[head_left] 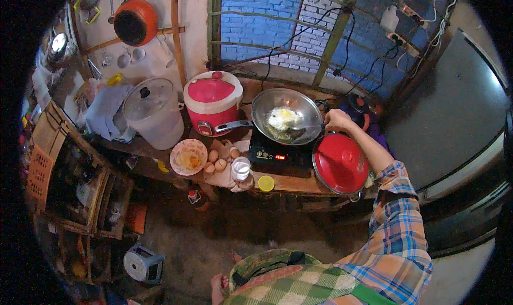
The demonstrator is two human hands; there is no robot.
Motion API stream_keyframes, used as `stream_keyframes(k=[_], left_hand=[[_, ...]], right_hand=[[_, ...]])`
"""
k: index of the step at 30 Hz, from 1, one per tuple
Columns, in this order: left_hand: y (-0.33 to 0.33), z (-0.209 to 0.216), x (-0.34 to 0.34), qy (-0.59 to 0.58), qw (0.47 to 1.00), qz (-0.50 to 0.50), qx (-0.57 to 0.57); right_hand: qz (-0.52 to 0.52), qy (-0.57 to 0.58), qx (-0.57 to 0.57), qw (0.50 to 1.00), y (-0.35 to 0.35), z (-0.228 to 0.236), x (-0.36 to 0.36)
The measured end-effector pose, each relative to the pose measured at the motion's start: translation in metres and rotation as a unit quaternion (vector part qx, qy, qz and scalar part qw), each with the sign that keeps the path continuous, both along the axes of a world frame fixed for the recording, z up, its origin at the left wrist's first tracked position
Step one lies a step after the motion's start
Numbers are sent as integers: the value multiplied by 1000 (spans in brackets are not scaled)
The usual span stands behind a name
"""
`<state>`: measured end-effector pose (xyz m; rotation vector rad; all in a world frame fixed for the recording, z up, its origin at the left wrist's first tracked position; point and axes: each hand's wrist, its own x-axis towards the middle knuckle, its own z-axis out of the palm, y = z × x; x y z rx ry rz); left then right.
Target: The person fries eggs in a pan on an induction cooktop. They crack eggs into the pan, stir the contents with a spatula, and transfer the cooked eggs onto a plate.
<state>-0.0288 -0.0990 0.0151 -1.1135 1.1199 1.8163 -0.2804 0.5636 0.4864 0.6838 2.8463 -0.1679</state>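
My right hand (pixel 337 120) is closed at the right rim of a steel frying pan (pixel 259 106), gripping what looks like a spatula (pixel 305 127). The tool's blade reaches into the pan, and most of its handle is hidden by my fingers. A frying egg (pixel 284 117), white with some yellow, lies in the pan amid oil. The pan sits on a black induction cooker (pixel 280 163) with a lit red display, its handle pointing left. Low in the picture, my left hand (pixel 218 283) hangs beside the checked green apron, fingers curled, with nothing visible in them.
A red lid (pixel 342 161) rests right of the cooker, under my forearm. Leftward are a glass jar (pixel 241 169), eggs (pixel 214 156), a bowl (pixel 188 156) with yellow residue, a red rice cooker (pixel 214 99) and a lidded bucket (pixel 160 123). A yellow-green lid (pixel 266 183) lies at the counter's front edge.
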Motion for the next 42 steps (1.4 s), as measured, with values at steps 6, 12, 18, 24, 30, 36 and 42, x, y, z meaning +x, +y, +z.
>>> stream_keyframes(k=[6, 12, 18, 24, 30, 36, 42], left_hand=[[3, 26, -15, -34, 981, -157, -106], [15, 10, -20, -32, 989, -103, -101], [9, 12, -12, -31, 991, -79, -105], [19, 8, -23, -16, 991, -88, -96], [11, 10, -10, -17, 992, -77, -102], [16, 9, -15, -14, 992, -75, -101], [7, 10, -4, -13, 992, -62, -107]], right_hand=[[51, -75, 3, 996, 11, 4, 1], [12, 5, 3, 1000, 15, -2, -3], [36, -63, -17, 997, 3, 15, 0], [34, -26, 25, 999, 24, -9, 6], [1, -54, -29, 998, 16, 12, 10], [41, -32, 15, 999, 13, -3, 10], [-3, 16, 0, 1000, 1, 12, 6]])
